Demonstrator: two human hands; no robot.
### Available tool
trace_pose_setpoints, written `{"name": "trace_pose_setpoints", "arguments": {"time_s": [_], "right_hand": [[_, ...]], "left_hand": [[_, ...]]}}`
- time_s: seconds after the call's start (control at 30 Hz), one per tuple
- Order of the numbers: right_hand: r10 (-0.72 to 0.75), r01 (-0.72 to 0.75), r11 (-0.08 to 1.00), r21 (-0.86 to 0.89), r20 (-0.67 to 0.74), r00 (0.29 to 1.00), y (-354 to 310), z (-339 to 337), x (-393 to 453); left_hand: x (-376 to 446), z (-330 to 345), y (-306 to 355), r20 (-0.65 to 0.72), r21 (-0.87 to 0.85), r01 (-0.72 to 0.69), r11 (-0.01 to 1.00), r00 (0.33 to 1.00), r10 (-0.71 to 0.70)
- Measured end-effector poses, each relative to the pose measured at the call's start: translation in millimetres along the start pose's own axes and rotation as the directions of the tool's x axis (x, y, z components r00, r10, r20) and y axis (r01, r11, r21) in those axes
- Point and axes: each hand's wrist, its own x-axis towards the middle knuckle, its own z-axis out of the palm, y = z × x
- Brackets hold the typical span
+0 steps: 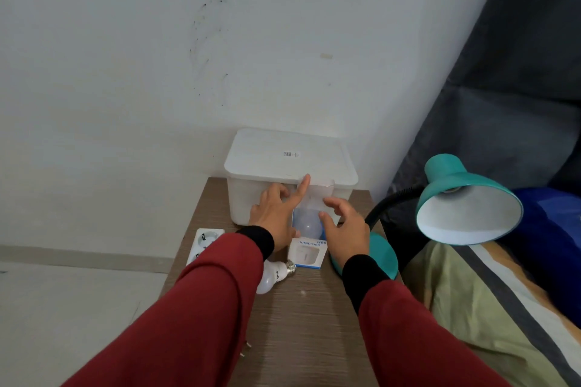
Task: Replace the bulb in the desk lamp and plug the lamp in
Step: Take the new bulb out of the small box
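Bulb (306, 225), boxed in clear packaging, stands upright between both hands: left hand (276, 217) fingers spread on it, right hand (344, 229) loosely open beside.

White wall (157, 56), scuffed with dark specks and a tape scrap. Pale tiled floor (63, 308) with light skirting. Wood-grain bench (298, 324) in corner. Dark grey curtain (518, 72) on right. Bed (487, 308) with striped sheet alongside. Even, diffuse light.

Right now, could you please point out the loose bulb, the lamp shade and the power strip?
loose bulb (269, 279): head view, white globe.
lamp shade (452, 179): head view, teal outer shell.
power strip (205, 240): head view, top socket.
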Motion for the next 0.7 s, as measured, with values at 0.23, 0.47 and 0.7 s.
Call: {"name": "trace_pose_setpoints", "arguments": {"time_s": [0.23,0.47,0.7], "right_hand": [[0.125,-0.064,0.936,-0.347,0.156,0.98,12,11,13],[0.128,-0.022,0.901,-0.434,0.217,0.968,8,14,23],[-0.008,0.048,0.953,-0.298,0.135,0.991,4,11,13]], "left_hand": [[5,0,-4,0.119,-0.058,0.006,0.998,0.993,0.001],[5,-1,-6,0.133,-0.117,-0.008,0.993,0.991,0.024],[2,-1,-4,0.118,-0.148,0.005,0.989,0.993,0.013]]}}
